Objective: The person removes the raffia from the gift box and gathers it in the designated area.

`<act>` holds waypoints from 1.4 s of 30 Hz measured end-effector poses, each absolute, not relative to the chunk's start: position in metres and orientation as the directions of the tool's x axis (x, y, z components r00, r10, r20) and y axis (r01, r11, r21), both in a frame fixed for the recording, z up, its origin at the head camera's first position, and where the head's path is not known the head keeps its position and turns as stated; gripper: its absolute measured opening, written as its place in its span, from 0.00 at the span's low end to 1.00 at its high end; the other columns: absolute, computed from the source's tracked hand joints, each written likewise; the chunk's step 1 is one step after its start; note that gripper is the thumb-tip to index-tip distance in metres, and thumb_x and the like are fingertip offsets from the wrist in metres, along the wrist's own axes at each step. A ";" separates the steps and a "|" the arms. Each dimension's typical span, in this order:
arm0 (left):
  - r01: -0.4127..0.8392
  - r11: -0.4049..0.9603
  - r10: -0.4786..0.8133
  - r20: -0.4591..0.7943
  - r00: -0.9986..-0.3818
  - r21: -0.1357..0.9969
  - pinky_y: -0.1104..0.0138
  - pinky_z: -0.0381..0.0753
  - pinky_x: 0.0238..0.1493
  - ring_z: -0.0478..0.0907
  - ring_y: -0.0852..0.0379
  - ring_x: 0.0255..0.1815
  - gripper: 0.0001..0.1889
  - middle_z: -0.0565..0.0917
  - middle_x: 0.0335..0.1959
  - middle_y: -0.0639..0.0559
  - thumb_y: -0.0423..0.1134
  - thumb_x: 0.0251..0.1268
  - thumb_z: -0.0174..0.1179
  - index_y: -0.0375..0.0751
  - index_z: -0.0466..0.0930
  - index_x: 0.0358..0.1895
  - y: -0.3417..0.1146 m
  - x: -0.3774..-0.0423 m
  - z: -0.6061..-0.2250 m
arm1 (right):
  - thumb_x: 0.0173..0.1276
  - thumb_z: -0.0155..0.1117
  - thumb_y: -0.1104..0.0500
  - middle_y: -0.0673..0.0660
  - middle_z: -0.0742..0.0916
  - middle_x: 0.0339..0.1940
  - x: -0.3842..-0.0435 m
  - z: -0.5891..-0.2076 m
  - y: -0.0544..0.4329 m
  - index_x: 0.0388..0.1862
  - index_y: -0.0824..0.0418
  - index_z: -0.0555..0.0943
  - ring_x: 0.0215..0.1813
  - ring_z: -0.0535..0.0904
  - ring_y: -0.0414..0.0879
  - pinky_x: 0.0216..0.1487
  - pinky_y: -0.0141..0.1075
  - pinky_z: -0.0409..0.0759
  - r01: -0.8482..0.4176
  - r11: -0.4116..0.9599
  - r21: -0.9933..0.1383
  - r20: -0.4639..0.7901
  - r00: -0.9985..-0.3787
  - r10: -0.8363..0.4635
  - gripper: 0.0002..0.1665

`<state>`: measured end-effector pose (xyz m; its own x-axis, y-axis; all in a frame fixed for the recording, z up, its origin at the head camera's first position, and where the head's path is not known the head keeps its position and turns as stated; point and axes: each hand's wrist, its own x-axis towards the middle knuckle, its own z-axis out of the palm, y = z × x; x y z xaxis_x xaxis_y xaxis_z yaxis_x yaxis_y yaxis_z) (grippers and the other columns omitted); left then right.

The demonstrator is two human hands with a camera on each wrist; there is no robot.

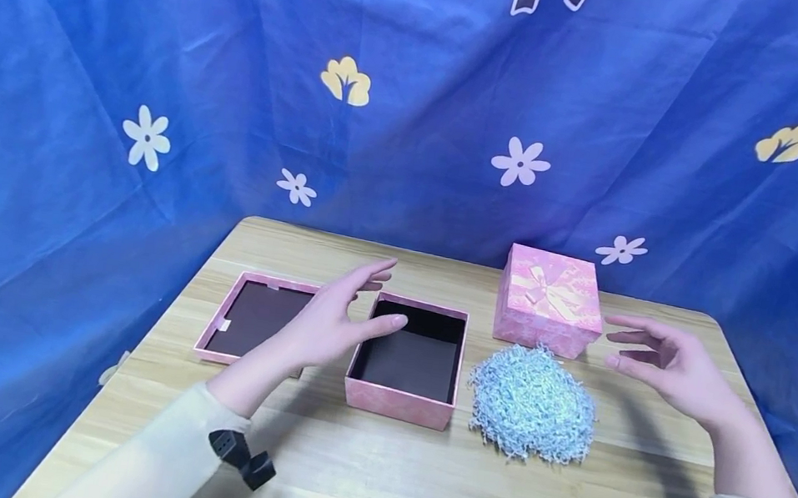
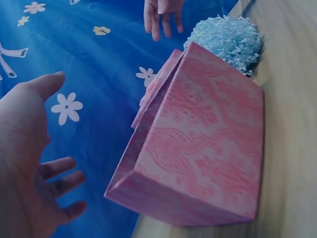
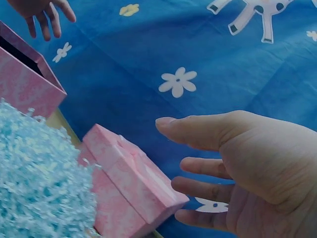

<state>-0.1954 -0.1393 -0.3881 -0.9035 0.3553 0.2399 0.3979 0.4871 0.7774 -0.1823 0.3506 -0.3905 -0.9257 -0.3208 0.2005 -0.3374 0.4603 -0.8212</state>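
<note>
My left hand (image 1: 334,326) hovers over the left side of an open pink box (image 1: 399,405) with a black inside, thumb spread from the relaxed fingers, holding nothing. In the left wrist view the patterned side of that box (image 2: 208,129) fills the middle, apart from the fingers. At the right, my right hand (image 1: 678,368) hangs in the air with loosely bent fingers and nothing in them. Nearest to it stands a smaller closed pink gift box (image 1: 552,294) with a ribbon bow on its lid. A heap of light blue shredded paper (image 1: 533,403) lies in front of the gift box.
A pink-rimmed lid (image 1: 257,319) lies with its black inside up, left of the open box and partly behind my left forearm. All stand on a light wood table (image 1: 368,481). A blue cloth (image 1: 416,117) with flowers hangs behind and at the sides.
</note>
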 end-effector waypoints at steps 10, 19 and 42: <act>0.445 0.454 0.443 0.237 -0.864 0.772 0.53 0.79 0.66 0.74 0.54 0.72 0.41 0.78 0.70 0.54 0.62 0.68 0.70 0.68 0.64 0.82 -0.105 -0.233 -0.378 | 0.69 0.78 0.64 0.46 0.88 0.60 -0.205 -0.386 0.367 0.69 0.61 0.82 0.57 0.86 0.38 0.47 0.31 0.86 -0.269 0.549 -0.791 0.162 -0.958 -0.236 0.30; 0.461 0.443 0.498 0.217 -0.840 0.769 0.51 0.70 0.73 0.73 0.55 0.73 0.42 0.78 0.72 0.52 0.62 0.69 0.68 0.67 0.62 0.83 -0.072 -0.266 -0.372 | 0.71 0.76 0.63 0.40 0.86 0.63 -0.229 -0.392 0.379 0.73 0.61 0.78 0.60 0.85 0.39 0.51 0.30 0.84 -0.192 0.505 -0.841 0.077 -0.968 -0.240 0.33; 0.265 0.451 0.497 0.007 -0.868 0.852 0.58 0.81 0.57 0.82 0.53 0.60 0.42 0.79 0.70 0.42 0.61 0.72 0.66 0.56 0.61 0.85 0.020 -0.315 -0.389 | 0.78 0.68 0.61 0.69 0.72 0.77 -0.266 -0.427 0.398 0.82 0.69 0.63 0.61 0.85 0.45 0.57 0.48 0.85 -0.047 0.374 -0.926 -0.080 -0.945 -0.317 0.40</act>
